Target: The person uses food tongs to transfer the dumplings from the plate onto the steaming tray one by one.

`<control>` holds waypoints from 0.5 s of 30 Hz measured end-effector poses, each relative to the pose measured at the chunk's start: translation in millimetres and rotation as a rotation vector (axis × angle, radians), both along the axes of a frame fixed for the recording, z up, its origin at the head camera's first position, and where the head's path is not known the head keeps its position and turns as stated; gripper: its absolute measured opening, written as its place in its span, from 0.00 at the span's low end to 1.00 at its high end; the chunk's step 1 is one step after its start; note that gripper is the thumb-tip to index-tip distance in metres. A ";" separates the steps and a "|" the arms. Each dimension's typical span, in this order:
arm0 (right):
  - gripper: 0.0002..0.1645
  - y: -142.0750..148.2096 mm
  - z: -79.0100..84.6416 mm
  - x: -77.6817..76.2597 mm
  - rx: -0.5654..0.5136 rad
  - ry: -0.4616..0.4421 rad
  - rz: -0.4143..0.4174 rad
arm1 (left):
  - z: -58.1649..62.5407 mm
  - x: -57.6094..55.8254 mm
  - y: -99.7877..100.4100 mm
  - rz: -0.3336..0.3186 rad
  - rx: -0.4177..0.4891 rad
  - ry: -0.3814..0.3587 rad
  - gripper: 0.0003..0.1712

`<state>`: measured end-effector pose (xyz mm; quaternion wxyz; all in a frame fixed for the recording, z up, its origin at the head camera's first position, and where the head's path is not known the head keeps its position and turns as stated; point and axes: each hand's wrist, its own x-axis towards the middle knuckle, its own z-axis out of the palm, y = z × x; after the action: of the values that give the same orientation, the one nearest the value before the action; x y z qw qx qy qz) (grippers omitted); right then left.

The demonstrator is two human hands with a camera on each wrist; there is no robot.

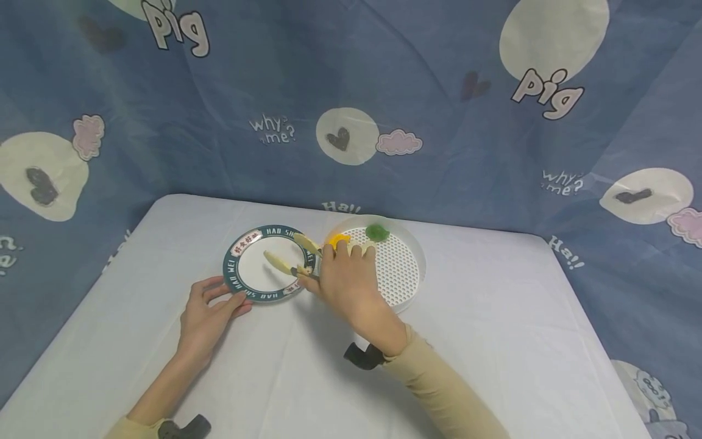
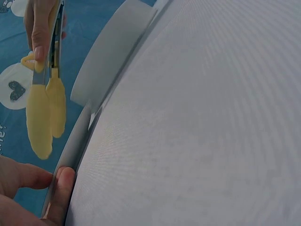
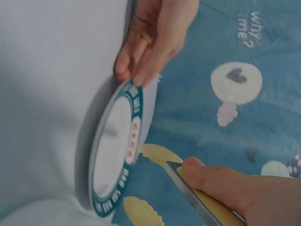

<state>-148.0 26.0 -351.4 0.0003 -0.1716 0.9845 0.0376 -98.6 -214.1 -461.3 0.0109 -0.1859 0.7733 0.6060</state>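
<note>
My left hand (image 1: 211, 314) pinches the near-left rim of a white plate (image 1: 265, 268) with a dark green lettered border. In the left wrist view its thumb and fingers close on the rim. My right hand (image 1: 353, 283) grips a pair of tongs (image 2: 40, 117) with yellow tips and metal arms. The tongs' tips (image 1: 278, 262) are spread apart above the plate, nothing between them. Beneath and behind the right hand lies a round white perforated tray (image 1: 418, 262), holding a green piece (image 1: 377, 232) and an orange-yellow piece (image 1: 340, 238), the latter partly hidden by the hand.
Plate and tray sit side by side on a table with a white cloth (image 1: 482, 317). A blue printed curtain (image 1: 450, 177) rises right behind the table's far edge. Dark wrist straps (image 1: 363, 355) show at both sleeves.
</note>
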 end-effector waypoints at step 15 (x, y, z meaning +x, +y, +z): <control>0.45 -17.4 -21.3 7.0 0.053 0.001 0.027 | -0.1 -0.8 0.2 0.003 0.004 0.001 0.46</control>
<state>-141.0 8.6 -372.7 0.0039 -0.1846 0.9808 0.0636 -99.3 -213.9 -461.4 0.0101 -0.1865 0.7720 0.6076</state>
